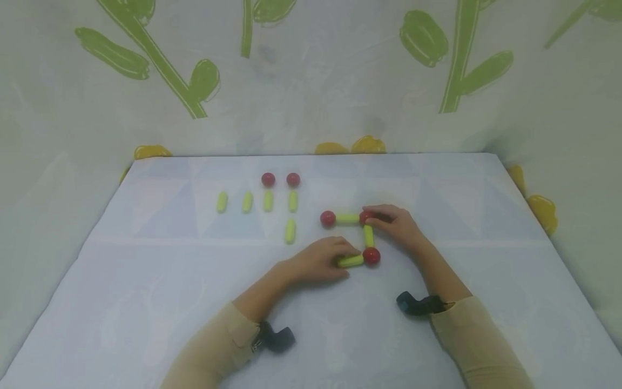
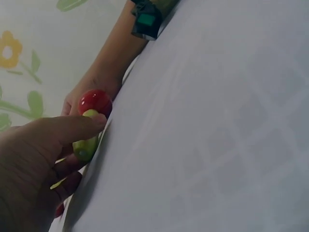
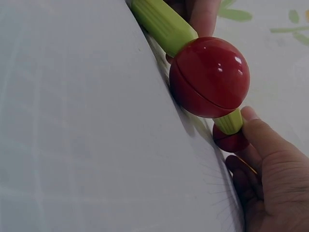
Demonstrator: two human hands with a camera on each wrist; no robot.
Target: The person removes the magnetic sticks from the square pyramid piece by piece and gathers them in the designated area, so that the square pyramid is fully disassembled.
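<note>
On the table three red balls and three yellow-green rods join in a chain open to the left. My left hand (image 1: 318,260) pinches the near rod (image 1: 351,261), whose right end meets the near red ball (image 1: 371,256). In the left wrist view, the thumb lies over this rod (image 2: 86,149), with the ball (image 2: 94,102) just beyond. My right hand (image 1: 399,226) holds the far corner ball (image 1: 366,218) between thumb and fingers. A short rod (image 1: 369,236) links the two balls. From the corner ball another rod (image 1: 347,218) runs left to an end ball (image 1: 328,218).
Left of the chain lie several loose rods, among them one rod (image 1: 290,231) nearest my left hand. Two loose red balls, a left one (image 1: 268,179) and a right one (image 1: 293,179), sit behind them. A wall with painted plants (image 1: 311,81) rises behind the table.
</note>
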